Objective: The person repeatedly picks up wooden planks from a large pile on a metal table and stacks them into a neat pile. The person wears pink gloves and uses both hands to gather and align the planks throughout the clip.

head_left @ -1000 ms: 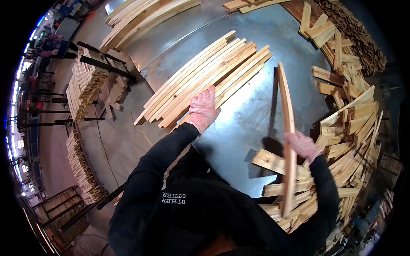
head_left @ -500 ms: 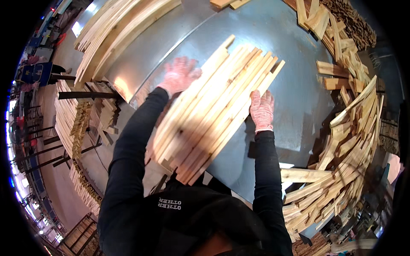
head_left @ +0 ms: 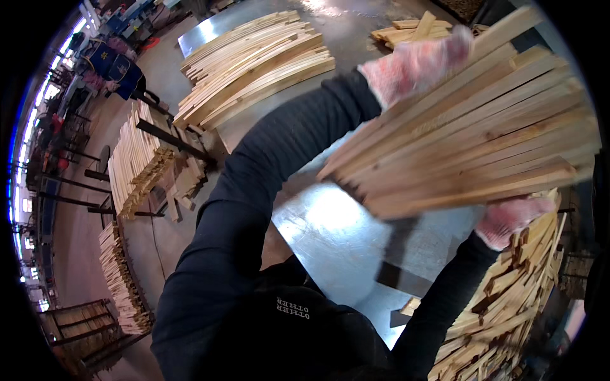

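A wide bundle of wooden strips (head_left: 457, 133) is held up between my two gloved hands, over the right part of the metal table (head_left: 337, 213). My left hand (head_left: 419, 66) grips its far side, with the fingers somewhat smeared by motion. On the near side, my right hand (head_left: 516, 219) is pressed against the edge strip. The strips lie side by side and slant up toward the right, their near ends uneven. Both gloves are pinkish-white knit. Part of the table is hidden beneath the bundle.
A large stack of strips (head_left: 254, 70) rests on the table's far left. Loose wood pieces (head_left: 502, 305) are heaped along the right, with a few boards (head_left: 413, 32) at the back. More strips (head_left: 136, 165) lie on a rack at left. A person (head_left: 114, 66) stands beyond it.
The bundle has risen off the table and moved right with both hands. My left hand, earlier spread beside it, now grips its far side. The view has swung rightward.
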Demonstrator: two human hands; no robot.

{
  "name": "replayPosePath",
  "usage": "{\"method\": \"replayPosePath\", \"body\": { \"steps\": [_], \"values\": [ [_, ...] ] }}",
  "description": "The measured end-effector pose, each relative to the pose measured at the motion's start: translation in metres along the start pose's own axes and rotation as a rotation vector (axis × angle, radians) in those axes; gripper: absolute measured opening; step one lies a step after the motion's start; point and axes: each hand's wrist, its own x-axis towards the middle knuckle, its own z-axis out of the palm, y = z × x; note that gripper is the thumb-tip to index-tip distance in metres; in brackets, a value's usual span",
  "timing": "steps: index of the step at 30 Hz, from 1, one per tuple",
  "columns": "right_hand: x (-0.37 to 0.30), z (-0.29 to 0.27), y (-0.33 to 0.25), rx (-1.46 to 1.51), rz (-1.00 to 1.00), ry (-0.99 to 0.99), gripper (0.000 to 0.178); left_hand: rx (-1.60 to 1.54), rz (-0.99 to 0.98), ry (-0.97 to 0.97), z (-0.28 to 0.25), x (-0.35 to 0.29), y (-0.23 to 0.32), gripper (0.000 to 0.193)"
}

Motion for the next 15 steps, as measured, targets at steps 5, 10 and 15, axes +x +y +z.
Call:
{"method": "replayPosePath", "body": {
  "steps": [5,10,15],
  "values": [
    [0.017,-0.042,0.002,-0.013,0.199,0.039,0.079,-0.062,0.009,0.109,0.003,0.011,-0.019,0.090],
    [-0.113,-0.069,0.080,0.039,0.732,0.062,0.087,-0.187,-0.327,0.067,0.032,-0.074,-0.151,0.094],
    [-0.282,-0.064,0.133,0.164,1.069,0.074,0.108,-0.394,-0.756,0.046,0.061,-0.239,-0.207,0.098]
  ]
}}
